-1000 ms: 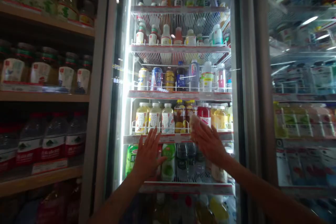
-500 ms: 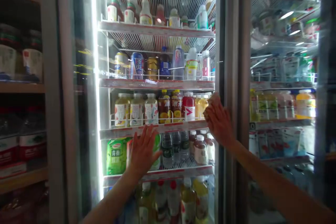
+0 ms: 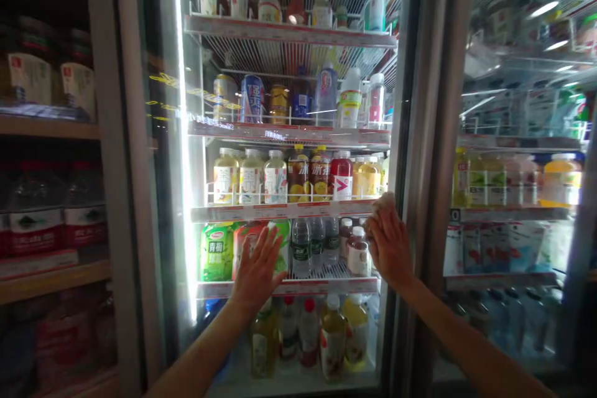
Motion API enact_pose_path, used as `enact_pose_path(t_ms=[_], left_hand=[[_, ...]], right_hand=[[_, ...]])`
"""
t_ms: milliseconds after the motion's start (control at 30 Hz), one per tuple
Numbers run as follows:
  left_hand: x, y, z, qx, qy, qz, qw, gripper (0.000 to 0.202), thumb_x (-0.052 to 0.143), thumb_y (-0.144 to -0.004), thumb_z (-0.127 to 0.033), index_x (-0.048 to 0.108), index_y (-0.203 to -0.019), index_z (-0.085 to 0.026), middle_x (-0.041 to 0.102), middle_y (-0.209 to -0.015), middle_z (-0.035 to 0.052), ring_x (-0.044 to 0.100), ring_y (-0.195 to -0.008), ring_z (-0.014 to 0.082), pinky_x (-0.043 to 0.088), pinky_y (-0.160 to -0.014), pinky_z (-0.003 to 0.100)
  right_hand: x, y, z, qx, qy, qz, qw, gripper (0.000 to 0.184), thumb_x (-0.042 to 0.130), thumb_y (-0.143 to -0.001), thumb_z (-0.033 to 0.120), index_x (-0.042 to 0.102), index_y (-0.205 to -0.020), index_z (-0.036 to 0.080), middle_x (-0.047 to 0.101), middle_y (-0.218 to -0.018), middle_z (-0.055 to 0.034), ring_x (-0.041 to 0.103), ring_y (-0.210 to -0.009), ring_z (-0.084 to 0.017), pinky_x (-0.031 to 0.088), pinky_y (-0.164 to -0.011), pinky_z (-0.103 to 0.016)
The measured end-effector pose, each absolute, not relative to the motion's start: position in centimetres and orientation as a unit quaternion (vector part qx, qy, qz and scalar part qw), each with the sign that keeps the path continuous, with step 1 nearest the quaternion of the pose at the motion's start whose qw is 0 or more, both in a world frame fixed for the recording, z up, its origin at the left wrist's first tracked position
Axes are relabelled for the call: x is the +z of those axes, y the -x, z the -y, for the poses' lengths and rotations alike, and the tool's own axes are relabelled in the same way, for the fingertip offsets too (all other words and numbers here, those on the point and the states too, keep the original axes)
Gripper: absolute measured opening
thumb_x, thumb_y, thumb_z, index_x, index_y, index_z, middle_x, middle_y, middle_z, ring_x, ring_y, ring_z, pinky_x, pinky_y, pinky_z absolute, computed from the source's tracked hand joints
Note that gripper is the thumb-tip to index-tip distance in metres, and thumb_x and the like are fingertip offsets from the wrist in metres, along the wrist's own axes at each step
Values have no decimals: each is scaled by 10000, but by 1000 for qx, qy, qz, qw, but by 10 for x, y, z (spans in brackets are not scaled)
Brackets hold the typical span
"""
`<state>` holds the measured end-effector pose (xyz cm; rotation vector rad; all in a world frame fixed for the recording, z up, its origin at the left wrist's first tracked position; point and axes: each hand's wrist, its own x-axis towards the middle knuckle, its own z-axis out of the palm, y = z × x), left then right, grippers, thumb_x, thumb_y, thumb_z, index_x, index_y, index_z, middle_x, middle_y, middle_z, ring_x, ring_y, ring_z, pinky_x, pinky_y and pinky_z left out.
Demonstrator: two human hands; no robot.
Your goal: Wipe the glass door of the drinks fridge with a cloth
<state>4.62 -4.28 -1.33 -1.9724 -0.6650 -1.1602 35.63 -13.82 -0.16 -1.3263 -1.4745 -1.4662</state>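
Note:
A glass cooler door stands in front of me, with lit drink shelves behind it. My left hand lies flat on or close to the glass, fingers stretched out, before the green and red packs. Near the right edge of the pane, my right hand presses a crumpled pale cloth against the glass. Most of that cloth is hidden under the fingers. Behind the right hand are small brown bottles with white caps.
A metal door frame runs upright just right of my right hand. Beyond it is another glass-fronted cooler with yellow bottles. On the left, wooden shelves carry dark jars and packs of bottles. A bright light strip edges the cooler.
My right hand has slid down the glass with the cloth, from the bottle row to the shelf edge below. My left hand sits slightly lower against the shelves. The view has shifted a little.

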Motion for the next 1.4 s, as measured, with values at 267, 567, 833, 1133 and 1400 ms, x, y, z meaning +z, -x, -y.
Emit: enact_pose_path(t_ms=[267, 567, 833, 1133, 1400], left_hand=[[-42, -23, 47, -387, 778, 320, 377, 644, 537, -798, -480, 417, -1332, -140, 377, -1417, 145, 201, -1385, 241, 11, -1139, 461], [-71, 8, 55, -337, 785, 370, 364, 664, 553, -787, -475, 383, -1365, -195, 361, -1434, 106, 242, -1370, 253, 117, -1131, 478], [-57, 34, 53, -358, 758, 405, 365, 670, 531, -810, -436, 341, -1387, -154, 348, -1432, 143, 215, -1377, 260, 129, -1124, 499], [-84, 67, 41, -329, 739, 451, 377, 624, 527, -811, -306, 338, -1383, -144, 302, -1452, 144, 236, -1367, 281, 192, -1096, 546], [-104, 116, 35, -328, 727, 479, 366, 653, 541, -794, -244, 303, -1397, -165, 289, -1460, 153, 245, -1362, 291, 226, -1079, 557]], right_hand=[[-26, -315, 133, -538, 436, 667, 274, 387, 456, -847, 190, 539, -1225, 191, 397, -1425, -64, 186, -1392, -230, 154, -1125, -459], [-57, -278, 128, -557, 318, 753, 149, 475, 445, -824, 114, 486, -1286, 213, 254, -1495, 8, 107, -1408, -194, 64, -1149, -420], [-17, -252, 109, -543, 397, 698, 244, 446, 466, -840, 175, 492, -1284, 207, 326, -1465, -34, 115, -1406, -240, 53, -1139, -483], [-30, -196, 92, -531, 356, 728, 248, 447, 445, -857, 166, 468, -1303, 200, 302, -1475, -22, 60, -1414, -207, -5, -1144, -479], [-67, -141, 73, -505, 254, 802, 192, 544, 397, -821, 84, 397, -1357, 178, 190, -1512, 7, 86, -1411, -162, 80, -1162, -371]])
